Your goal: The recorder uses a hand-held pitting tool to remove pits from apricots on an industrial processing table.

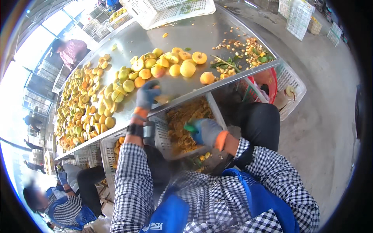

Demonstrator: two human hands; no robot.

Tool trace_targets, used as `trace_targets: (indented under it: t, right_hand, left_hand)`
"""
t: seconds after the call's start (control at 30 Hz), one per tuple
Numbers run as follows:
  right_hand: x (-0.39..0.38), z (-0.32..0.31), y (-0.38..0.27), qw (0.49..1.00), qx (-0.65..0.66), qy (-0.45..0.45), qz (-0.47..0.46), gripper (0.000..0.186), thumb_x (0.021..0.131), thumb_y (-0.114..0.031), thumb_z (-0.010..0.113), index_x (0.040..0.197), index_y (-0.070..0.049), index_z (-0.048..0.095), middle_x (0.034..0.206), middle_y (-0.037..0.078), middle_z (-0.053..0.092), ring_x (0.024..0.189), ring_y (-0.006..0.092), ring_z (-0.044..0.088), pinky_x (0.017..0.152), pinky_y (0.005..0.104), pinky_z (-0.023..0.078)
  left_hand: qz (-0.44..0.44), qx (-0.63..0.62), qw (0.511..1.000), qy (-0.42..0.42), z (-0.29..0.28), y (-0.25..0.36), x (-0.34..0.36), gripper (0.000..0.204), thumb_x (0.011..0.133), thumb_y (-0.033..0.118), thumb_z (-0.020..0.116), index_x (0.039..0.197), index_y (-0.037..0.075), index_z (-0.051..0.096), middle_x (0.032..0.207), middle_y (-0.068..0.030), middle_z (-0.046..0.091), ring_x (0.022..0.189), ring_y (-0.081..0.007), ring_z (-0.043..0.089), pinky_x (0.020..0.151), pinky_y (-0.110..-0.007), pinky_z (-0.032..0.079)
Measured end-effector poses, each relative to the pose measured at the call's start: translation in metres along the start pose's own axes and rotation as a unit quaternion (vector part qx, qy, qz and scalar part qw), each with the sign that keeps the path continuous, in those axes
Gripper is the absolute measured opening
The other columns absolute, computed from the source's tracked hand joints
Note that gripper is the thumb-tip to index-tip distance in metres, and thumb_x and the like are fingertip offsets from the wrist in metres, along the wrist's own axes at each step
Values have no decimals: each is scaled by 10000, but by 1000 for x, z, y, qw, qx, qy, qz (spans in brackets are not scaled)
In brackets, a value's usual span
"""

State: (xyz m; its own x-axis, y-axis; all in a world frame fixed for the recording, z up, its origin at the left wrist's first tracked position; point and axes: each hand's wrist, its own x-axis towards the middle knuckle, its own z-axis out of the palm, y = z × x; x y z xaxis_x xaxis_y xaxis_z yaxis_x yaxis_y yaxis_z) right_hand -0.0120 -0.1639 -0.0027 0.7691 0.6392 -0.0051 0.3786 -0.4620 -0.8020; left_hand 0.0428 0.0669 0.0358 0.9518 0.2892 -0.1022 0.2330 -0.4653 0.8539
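My left hand, in a grey glove with an orange cuff, is over the near edge of the metal table, just short of the yellow peaches. Its fingers are blurred, so whether they hold anything is unclear. Lower and to the right, my right hand, in a grey and blue glove, is closed round a small tool with a green handle; its working end cannot be made out. Beneath that hand, a white crate holds a heap of orange-brown peelings.
Many halved peaches cover the table's left side. Pits and leaves lie at its right corner. A white crate stands at the far edge, a red basket below the right corner. Co-workers sit at left and far left.
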Motion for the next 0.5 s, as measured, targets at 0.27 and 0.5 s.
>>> trace_targets:
  t: [0.27, 0.5]
  right_hand:
    - [34, -13, -37, 965, 3, 173, -198, 300, 820, -335, 486, 868, -49, 560, 767, 189, 578, 721, 362, 555, 619, 433, 437]
    - [20, -12, -48, 971, -109, 116, -178, 386, 837, -404, 416, 836, -41, 549, 740, 185, 577, 717, 346, 565, 621, 425, 444]
  left_hand:
    - [11, -530, 841, -109, 9, 19, -78, 388, 824, 284, 508, 1074, -13, 491, 1002, -148, 549, 864, -224, 565, 700, -322, 490]
    - [234, -147, 957, 86, 25, 8, -103, 361, 822, 269, 471, 1007, -36, 530, 1000, -153, 567, 917, -251, 555, 795, -333, 459]
